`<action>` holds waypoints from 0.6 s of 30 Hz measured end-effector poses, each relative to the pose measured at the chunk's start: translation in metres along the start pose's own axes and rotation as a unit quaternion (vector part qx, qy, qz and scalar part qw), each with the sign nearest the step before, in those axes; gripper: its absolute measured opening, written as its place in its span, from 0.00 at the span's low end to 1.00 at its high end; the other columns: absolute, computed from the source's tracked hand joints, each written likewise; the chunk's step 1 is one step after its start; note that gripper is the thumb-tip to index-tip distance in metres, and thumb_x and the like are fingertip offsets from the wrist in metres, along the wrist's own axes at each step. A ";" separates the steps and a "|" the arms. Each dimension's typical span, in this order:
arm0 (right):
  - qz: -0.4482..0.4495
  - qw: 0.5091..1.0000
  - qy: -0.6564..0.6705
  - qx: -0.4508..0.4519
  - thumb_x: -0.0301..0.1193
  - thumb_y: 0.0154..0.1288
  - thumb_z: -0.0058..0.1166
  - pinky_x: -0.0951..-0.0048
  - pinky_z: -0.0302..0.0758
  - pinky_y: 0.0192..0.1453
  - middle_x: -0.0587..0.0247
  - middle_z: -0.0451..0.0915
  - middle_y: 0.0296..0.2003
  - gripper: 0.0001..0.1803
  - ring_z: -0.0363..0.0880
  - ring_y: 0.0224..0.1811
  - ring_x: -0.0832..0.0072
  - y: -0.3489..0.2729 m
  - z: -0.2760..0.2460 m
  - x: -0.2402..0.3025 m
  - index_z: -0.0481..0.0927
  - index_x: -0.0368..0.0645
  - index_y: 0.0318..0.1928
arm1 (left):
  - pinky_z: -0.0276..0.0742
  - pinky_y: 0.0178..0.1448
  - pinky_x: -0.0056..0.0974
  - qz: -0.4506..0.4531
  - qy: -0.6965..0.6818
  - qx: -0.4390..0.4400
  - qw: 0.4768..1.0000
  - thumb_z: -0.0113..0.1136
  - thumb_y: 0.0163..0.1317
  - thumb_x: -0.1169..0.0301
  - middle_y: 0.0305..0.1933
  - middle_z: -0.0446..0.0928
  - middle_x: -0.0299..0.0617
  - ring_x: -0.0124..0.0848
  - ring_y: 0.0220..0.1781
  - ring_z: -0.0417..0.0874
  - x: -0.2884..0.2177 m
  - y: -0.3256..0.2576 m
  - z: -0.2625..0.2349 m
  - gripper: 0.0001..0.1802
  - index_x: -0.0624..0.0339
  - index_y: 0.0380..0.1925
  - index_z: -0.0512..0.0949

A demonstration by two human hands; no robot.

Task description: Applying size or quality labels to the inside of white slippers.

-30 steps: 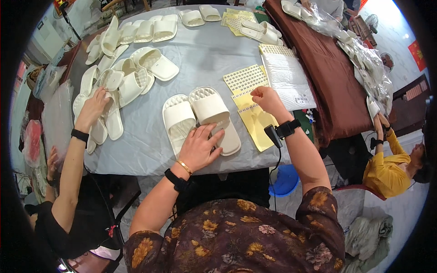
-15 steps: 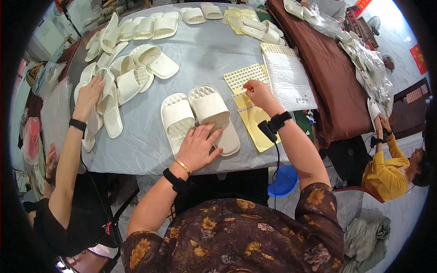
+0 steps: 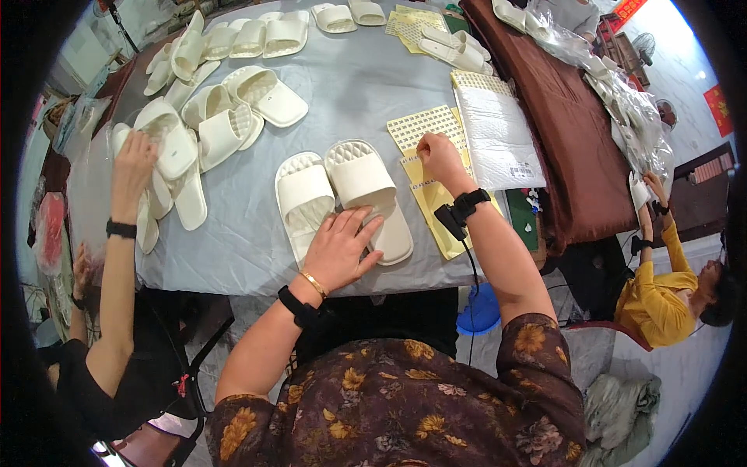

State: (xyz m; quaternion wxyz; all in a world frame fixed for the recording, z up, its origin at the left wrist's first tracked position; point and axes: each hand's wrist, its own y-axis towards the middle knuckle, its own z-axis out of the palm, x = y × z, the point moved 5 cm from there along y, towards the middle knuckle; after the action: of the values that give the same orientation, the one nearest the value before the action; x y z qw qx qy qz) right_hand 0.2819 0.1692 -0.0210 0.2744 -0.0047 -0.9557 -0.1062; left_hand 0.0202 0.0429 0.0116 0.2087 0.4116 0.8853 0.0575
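At frame centre, the left hand [image 3: 340, 247] lies flat, fingers spread, on a pair of white slippers [image 3: 346, 194]; the right hand [image 3: 437, 153] pinches a yellow sticker sheet [image 3: 426, 128]. A hasty peel could tear the sticker.

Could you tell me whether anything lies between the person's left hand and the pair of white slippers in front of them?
Nothing visible does. The left hand already rests flat on the pair of white slippers, over their near ends. The right hand is apart, on the yellow sticker sheets beside them.
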 end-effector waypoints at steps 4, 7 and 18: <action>0.015 1.000 0.004 -0.020 0.25 0.60 0.57 0.60 0.77 0.47 0.48 0.78 0.37 0.05 0.79 0.41 0.52 -0.002 -0.001 0.000 0.80 0.40 0.37 | 0.63 0.68 0.48 0.000 -0.003 -0.002 1.000 0.58 0.61 0.53 0.65 0.68 0.43 0.43 0.66 0.68 -0.001 0.000 -0.001 0.31 0.51 0.62 0.71; 0.006 1.000 0.012 -0.001 0.25 0.60 0.56 0.60 0.77 0.47 0.48 0.78 0.37 0.05 0.79 0.41 0.52 -0.001 0.000 0.003 0.80 0.40 0.38 | 0.63 0.68 0.48 0.002 0.002 -0.006 1.000 0.58 0.61 0.52 0.65 0.68 0.43 0.42 0.66 0.68 -0.001 -0.001 -0.002 0.31 0.51 0.62 0.71; 0.004 1.000 -0.012 0.016 0.25 0.62 0.56 0.59 0.76 0.49 0.48 0.78 0.38 0.05 0.78 0.42 0.52 0.000 0.001 0.000 0.80 0.40 0.39 | 0.63 0.68 0.50 0.000 -0.006 -0.009 1.000 0.59 0.61 0.53 0.65 0.68 0.43 0.42 0.66 0.68 -0.001 0.001 -0.001 0.31 0.51 0.62 0.71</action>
State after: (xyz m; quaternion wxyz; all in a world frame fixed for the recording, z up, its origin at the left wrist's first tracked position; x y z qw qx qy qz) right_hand 0.2818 0.1695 -0.0216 0.2633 -0.0056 -0.9605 -0.0893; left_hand 0.0209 0.0423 0.0136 0.2177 0.4097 0.8836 0.0624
